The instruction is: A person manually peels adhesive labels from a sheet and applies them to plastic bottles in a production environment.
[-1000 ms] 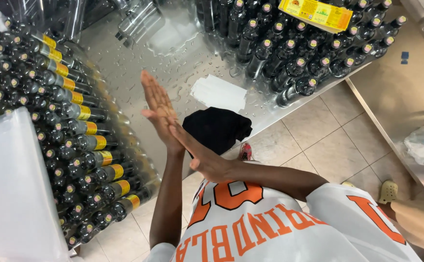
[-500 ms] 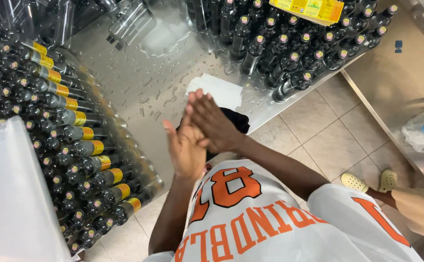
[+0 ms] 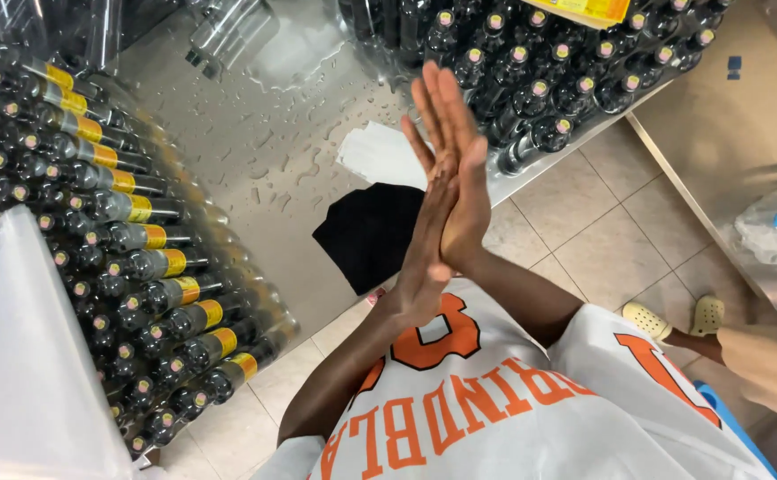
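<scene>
Left hand and right hand press palm to palm, fingers straight, holding nothing. Nearest below — a black cloth on the wet steel worktop, probably soft and light, easily pinched at an edge. Dark bottles flank it.

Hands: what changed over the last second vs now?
The hands kept rubbing palm to palm. The right hand slid forward, its fingers now past the left hand, which lies lower against its palm; a second ago the left reached further out. Nothing was picked up or let go. The black cloth, white paper, wet steel table and bottles stayed put.
</scene>
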